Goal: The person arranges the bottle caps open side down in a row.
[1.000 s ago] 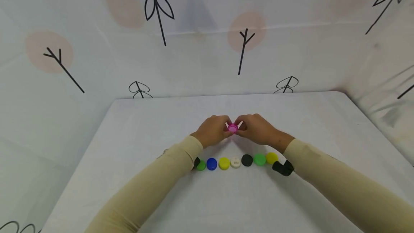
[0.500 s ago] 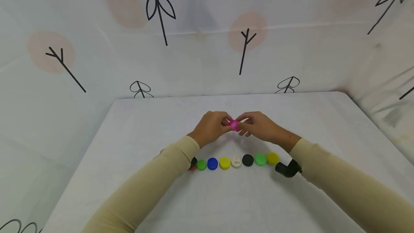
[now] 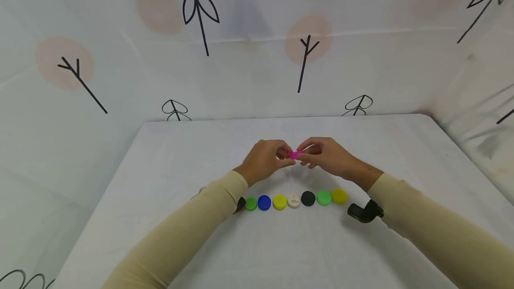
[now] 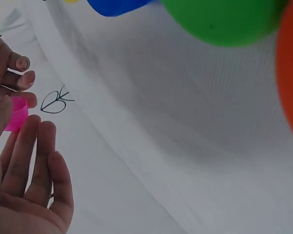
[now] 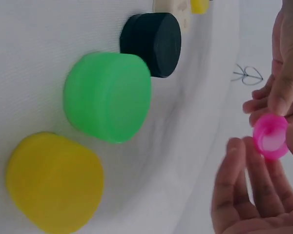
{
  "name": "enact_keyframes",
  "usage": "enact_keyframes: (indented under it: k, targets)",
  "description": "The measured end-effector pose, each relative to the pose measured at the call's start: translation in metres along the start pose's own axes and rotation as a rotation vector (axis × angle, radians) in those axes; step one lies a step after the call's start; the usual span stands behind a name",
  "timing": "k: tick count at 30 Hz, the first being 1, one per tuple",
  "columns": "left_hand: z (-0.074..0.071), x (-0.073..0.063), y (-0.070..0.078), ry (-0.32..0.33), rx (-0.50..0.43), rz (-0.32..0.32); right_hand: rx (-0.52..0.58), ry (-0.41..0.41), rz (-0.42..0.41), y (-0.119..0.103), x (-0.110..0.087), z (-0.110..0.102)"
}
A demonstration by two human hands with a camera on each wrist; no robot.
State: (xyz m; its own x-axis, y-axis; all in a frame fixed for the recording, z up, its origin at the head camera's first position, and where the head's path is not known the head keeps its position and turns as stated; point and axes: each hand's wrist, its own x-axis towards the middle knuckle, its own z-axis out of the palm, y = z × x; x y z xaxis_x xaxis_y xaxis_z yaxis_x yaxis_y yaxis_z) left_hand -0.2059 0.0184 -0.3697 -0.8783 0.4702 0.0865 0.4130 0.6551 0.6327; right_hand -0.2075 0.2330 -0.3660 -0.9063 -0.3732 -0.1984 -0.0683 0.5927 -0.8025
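A small pink bottle cap is held up above the table between the two hands. My right hand pinches it between thumb and fingers from the right. From the left, the thumb and fingertips of my left hand close on its edge. In the right wrist view the cap's hollow side shows, with the left thumb at its upper rim. The left wrist view catches the pink cap between digits of both hands, part of it hidden. The other fingers of both hands are spread loosely around it.
Nearer me, several bottle caps lie in a row: green, blue, yellow, white, black, light green and yellow. An orange one sits at the left end. White cloth covers the table.
The pink cap has turned from showing its round hollow face to nearly edge-on in the head view, and shifted slightly right. My right hand has moved slightly right and changed its finger hold.
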Motion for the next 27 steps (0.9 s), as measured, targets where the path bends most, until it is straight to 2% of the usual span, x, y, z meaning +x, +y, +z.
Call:
enact_keyframes:
  k: [7,11,16,23,27]
  targets:
    - [0.007,0.002,0.003,-0.036,-0.243,-0.04,-0.101,0.143,-0.157,0.002,-0.021,-0.003]
    - [0.012,0.003,0.011,-0.047,-0.295,-0.025,-0.164,0.191,-0.22,0.004,-0.035,-0.007]
    - [0.022,0.006,0.029,-0.069,-0.264,0.014,-0.256,0.237,-0.251,0.012,-0.054,-0.015]
    - [0.044,0.013,0.056,-0.117,-0.15,0.066,-0.344,0.273,-0.218,0.033,-0.079,-0.027]
    - [0.058,0.017,0.069,-0.169,-0.095,0.071,-0.358,0.274,-0.187,0.046,-0.092,-0.033]
